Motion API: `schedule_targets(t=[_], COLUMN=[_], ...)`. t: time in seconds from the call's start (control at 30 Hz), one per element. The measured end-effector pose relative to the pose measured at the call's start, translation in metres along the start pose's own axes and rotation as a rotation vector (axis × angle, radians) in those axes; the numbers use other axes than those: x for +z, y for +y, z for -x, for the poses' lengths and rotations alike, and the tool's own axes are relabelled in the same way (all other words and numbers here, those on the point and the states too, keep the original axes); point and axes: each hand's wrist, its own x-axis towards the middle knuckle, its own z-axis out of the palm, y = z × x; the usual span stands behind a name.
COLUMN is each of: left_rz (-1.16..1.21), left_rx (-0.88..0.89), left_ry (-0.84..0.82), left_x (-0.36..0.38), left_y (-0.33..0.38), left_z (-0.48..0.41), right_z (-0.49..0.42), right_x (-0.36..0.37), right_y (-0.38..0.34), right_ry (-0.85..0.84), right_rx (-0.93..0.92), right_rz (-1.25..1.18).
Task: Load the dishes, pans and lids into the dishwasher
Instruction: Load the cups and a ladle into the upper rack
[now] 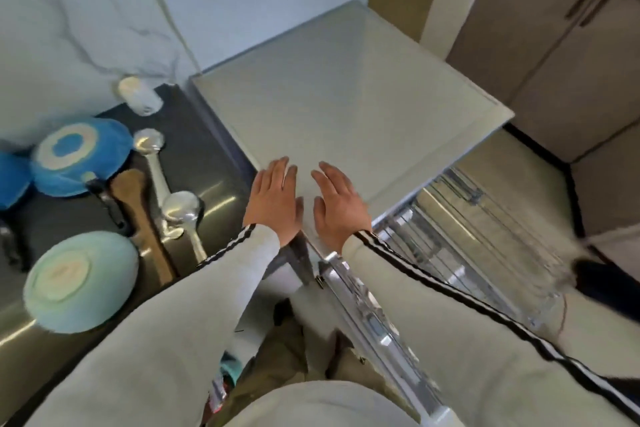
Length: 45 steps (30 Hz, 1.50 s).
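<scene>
My left hand [273, 199] and my right hand [337, 204] lie flat, fingers straight, side by side on the near edge of a pale grey top [346, 90]; neither holds anything. Below and to the right of that top, a wire dishwasher rack [478, 246] is pulled out. On the dark steel counter [214, 170] to the left sit an upturned blue bowl [78, 156], an upturned pale green bowl [81, 282], a wooden spatula [138, 215] and two steel ladles [154, 163].
A small white cup [138, 95] lies on its side at the back of the counter by the marble wall. Another blue dish [10, 184] is cut off at the left edge. Beige cabinets [554, 55] stand at the right beyond the floor.
</scene>
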Motion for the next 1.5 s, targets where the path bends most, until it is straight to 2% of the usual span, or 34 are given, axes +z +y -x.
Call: schedule_targets(t=[0.33,0.5,0.7,0.83,0.97,1.07,1.13,1.37,1.5], left_rz=[-0.011,0.01,0.009,0.0,0.022,0.003,-0.04,-0.07,0.052], left_rx=[-0.345,-0.444,-0.509,-0.459,-0.427,-0.47,-0.505,-0.544,-0.755], left_ry=[0.017,-0.022,-0.021,-0.062,0.001,-0.093,-0.174,-0.212,-0.169], left_x=[-0.029,-0.036,-0.038,-0.038,-0.037,-0.036,-0.035,-0.039,-0.041], left_y=[-0.187,-0.245,-0.296,-0.31,-0.302,-0.293,-0.289,-0.276,-0.264], left_z=[-0.019,-0.033,-0.046,-0.051,-0.047,-0.047,-0.05,-0.068,-0.078], right_z=[-0.143,-0.208,-0.285,-0.333,-0.364,-0.375,-0.374,-0.342,-0.318], right_x=[0.093,0.122,0.156,0.176,0.19,0.193,0.192,0.171,0.151], right_y=[-0.134,-0.187,-0.233,-0.254,-0.268,-0.266,-0.261,-0.233,-0.213], right_ry=[-0.143,-0.147,-0.241,-0.31,-0.421,-0.458,-0.422,-0.199,-0.144], right_rx=[-0.19,-0.23,-0.276,-0.317,-0.265,-0.24,-0.258,-0.256,-0.253], right_rz=[0.02,0.02,0.111,0.199,0.233,0.198,0.153,-0.026,-0.058])
